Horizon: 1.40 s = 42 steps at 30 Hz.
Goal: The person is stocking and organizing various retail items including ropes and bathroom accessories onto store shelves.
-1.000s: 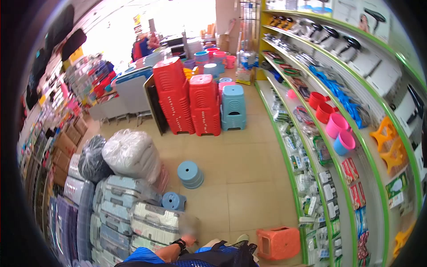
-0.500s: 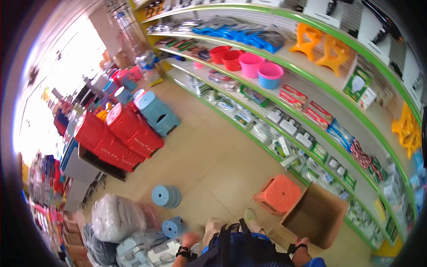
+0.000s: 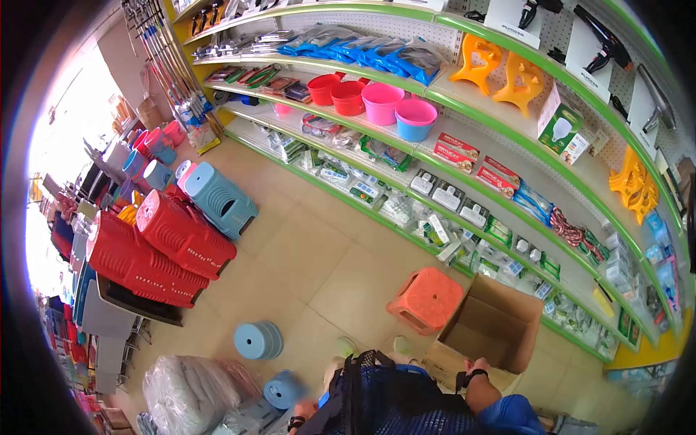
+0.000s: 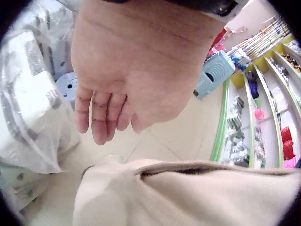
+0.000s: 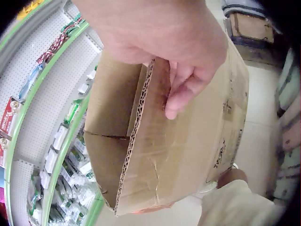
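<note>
My right hand (image 3: 475, 367) grips the upper edge of an open, empty-looking cardboard box (image 3: 453, 361). In the right wrist view, the fingers (image 5: 181, 94) curl over the outside of the box wall (image 5: 188, 146), and the thumb side is hidden behind the hand. My left hand (image 4: 120, 84) hangs beside the beige trouser leg (image 4: 188, 193) with loosely bent fingers and holds nothing. Low in the head view, that left hand (image 3: 306, 408) shows partly, near a small blue stool (image 3: 283, 389). An orange stool (image 3: 426, 299) stands right beside the box.
Green-edged shelves (image 3: 424, 239) with cups, hair dryers and packaged goods run along the right. A blue stool (image 3: 259, 341) stands on the tiled floor (image 3: 304, 254). Stacks of red stools (image 3: 185, 235) and plastic-wrapped bundles (image 3: 188, 391) are on the left.
The head view has swung right toward the shelves, bringing the cardboard box and right hand into sight. The box has shifted slightly left in view, while the left hand stays low beside the body.
</note>
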Available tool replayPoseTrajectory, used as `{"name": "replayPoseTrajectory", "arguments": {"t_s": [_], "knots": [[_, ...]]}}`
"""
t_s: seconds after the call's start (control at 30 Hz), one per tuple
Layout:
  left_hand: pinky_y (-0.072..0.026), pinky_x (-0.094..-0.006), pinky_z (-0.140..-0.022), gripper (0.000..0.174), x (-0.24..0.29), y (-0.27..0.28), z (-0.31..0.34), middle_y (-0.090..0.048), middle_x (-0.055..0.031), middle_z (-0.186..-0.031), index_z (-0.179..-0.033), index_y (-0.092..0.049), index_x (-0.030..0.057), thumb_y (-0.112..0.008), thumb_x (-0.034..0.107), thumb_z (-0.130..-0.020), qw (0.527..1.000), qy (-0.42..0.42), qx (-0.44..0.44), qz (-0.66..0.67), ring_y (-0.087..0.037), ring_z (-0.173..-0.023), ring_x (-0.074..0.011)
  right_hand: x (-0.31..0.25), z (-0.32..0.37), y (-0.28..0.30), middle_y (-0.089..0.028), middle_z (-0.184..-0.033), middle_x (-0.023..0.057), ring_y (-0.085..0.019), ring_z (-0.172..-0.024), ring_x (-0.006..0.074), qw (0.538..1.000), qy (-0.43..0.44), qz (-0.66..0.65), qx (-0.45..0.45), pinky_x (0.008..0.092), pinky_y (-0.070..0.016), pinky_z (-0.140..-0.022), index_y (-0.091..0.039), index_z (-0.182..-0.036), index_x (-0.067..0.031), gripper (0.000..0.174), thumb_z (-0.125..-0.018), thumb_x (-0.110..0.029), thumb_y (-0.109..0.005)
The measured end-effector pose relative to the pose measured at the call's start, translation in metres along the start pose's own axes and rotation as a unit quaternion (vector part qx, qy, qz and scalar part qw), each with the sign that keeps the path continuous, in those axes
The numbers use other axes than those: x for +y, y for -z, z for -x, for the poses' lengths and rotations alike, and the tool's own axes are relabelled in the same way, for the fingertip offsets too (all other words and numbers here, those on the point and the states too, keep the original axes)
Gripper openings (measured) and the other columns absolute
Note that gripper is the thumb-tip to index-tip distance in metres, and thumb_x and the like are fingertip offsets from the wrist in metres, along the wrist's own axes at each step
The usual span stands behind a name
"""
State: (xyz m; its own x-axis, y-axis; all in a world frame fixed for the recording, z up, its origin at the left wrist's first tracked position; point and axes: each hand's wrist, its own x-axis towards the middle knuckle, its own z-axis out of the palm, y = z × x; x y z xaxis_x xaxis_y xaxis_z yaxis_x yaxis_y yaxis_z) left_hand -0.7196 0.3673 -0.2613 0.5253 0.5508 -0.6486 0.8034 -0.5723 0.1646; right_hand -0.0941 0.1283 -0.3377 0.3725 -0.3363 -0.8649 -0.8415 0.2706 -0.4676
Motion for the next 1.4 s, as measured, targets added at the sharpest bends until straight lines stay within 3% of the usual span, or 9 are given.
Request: {"name": "replayPoseTrajectory", "arguments": {"t_s": [0.07,0.1,0.43,0.5,0.6,0.9,0.97,1.2,1.4], "knots": [[-0.0571,-0.0426,-0.06,0.017,-0.035,0.01,-0.01,-0.072,-0.0141,-0.086,-0.092,-0.068,0.0039,-0.06,0.019,-0.088,0.9,0.16,0.068,0.399,-0.07,-0.07,-0.0274,0.02,0.014,-0.016,-0.058,-0.078,0.0218,-0.06,-0.054,0.0311,0.999,0.028,0.025,0.023,0.036,-0.0479,-0.038,-0.047,-0.114,0.0008,0.024,-0.097,-0.016,-0.045],[-0.0578,-0.0417,-0.061,0.023,-0.06,0.027,-0.022,-0.071,-0.0157,-0.088,-0.1,-0.065,-0.0013,-0.06,0.02,-0.094,0.625,0.288,0.124,0.714,-0.07,-0.07,-0.0226,0.035,0.04,-0.037,-0.058,-0.078,0.0216,-0.06,-0.054,0.0308,0.997,0.048,0.045,0.039,0.0359,-0.0477,-0.038,-0.047,-0.116,0.0,0.025,-0.097,-0.017,-0.045],[-0.0539,-0.0388,-0.045,0.016,-0.134,0.005,-0.051,-0.067,-0.0132,-0.071,-0.084,-0.064,-0.0022,-0.055,0.009,-0.09,0.586,0.298,0.013,0.754,-0.067,-0.058,-0.0239,0.102,0.047,-0.085,-0.068,-0.09,0.0225,-0.071,-0.075,0.0347,0.995,0.059,0.062,-0.045,0.0337,-0.0573,-0.051,-0.053,-0.109,-0.0051,0.043,-0.103,-0.044,-0.036],[-0.0543,-0.0397,-0.044,0.018,-0.127,0.007,-0.055,-0.067,-0.0117,-0.067,-0.078,-0.068,-0.0006,-0.058,0.012,-0.088,0.606,0.254,0.028,0.753,-0.067,-0.058,-0.0242,0.106,0.082,-0.084,-0.069,-0.092,0.0222,-0.071,-0.077,0.0354,0.995,0.061,0.073,-0.036,0.0346,-0.0573,-0.051,-0.052,-0.11,-0.0051,0.042,-0.103,-0.043,-0.035],[-0.0548,-0.0384,-0.046,0.023,-0.126,0.008,-0.056,-0.069,-0.0105,-0.067,-0.075,-0.072,0.0011,-0.06,0.016,-0.088,0.898,0.103,-0.005,0.427,-0.068,-0.057,-0.0233,0.103,0.086,-0.069,-0.07,-0.095,0.0209,-0.072,-0.08,0.0362,0.991,0.04,0.102,-0.083,0.0369,-0.0573,-0.052,-0.052,-0.113,-0.0051,0.039,-0.103,-0.04,-0.036],[-0.0569,-0.0383,-0.052,0.016,-0.119,0.081,-0.101,-0.071,-0.0147,-0.084,-0.096,-0.064,-0.0004,-0.059,0.015,-0.094,0.873,0.051,0.139,0.464,-0.069,-0.064,-0.0262,0.085,0.101,-0.115,-0.069,-0.094,0.0233,-0.071,-0.068,0.0375,0.986,-0.008,0.128,-0.111,0.0383,-0.0563,-0.047,-0.051,-0.116,-0.0005,0.028,-0.101,-0.022,-0.044],[-0.0572,-0.0378,-0.053,0.018,-0.086,0.147,-0.088,-0.07,-0.0147,-0.084,-0.098,-0.063,-0.0035,-0.059,0.014,-0.095,0.747,0.217,0.117,0.617,-0.069,-0.066,-0.0239,0.09,0.096,-0.135,-0.068,-0.089,0.0285,-0.069,-0.061,0.0377,0.987,0.01,0.115,-0.113,0.0384,-0.0536,-0.041,-0.049,-0.115,0.0049,0.031,-0.102,-0.022,-0.043],[-0.0579,-0.038,-0.063,0.022,-0.122,0.157,-0.115,-0.072,-0.0135,-0.09,-0.097,-0.065,-0.0016,-0.059,0.019,-0.092,0.863,0.167,0.08,0.47,-0.072,-0.076,-0.0244,0.087,0.119,-0.178,-0.064,-0.091,0.0234,-0.071,-0.071,0.041,0.987,0.044,0.125,-0.088,0.0382,-0.0598,-0.05,-0.051,-0.114,0.001,0.021,-0.097,-0.011,-0.049],[-0.0542,-0.041,-0.066,0.01,-0.135,0.183,-0.126,-0.073,-0.0086,-0.085,-0.086,-0.069,0.0089,-0.067,0.017,-0.081,0.971,-0.09,0.212,-0.065,-0.071,-0.072,-0.0259,0.095,0.13,-0.231,-0.063,-0.095,0.0232,-0.072,-0.076,0.0417,0.994,0.026,0.06,-0.089,0.0356,-0.0535,-0.042,-0.048,-0.115,0.0018,0.023,-0.098,-0.013,-0.052]]}}
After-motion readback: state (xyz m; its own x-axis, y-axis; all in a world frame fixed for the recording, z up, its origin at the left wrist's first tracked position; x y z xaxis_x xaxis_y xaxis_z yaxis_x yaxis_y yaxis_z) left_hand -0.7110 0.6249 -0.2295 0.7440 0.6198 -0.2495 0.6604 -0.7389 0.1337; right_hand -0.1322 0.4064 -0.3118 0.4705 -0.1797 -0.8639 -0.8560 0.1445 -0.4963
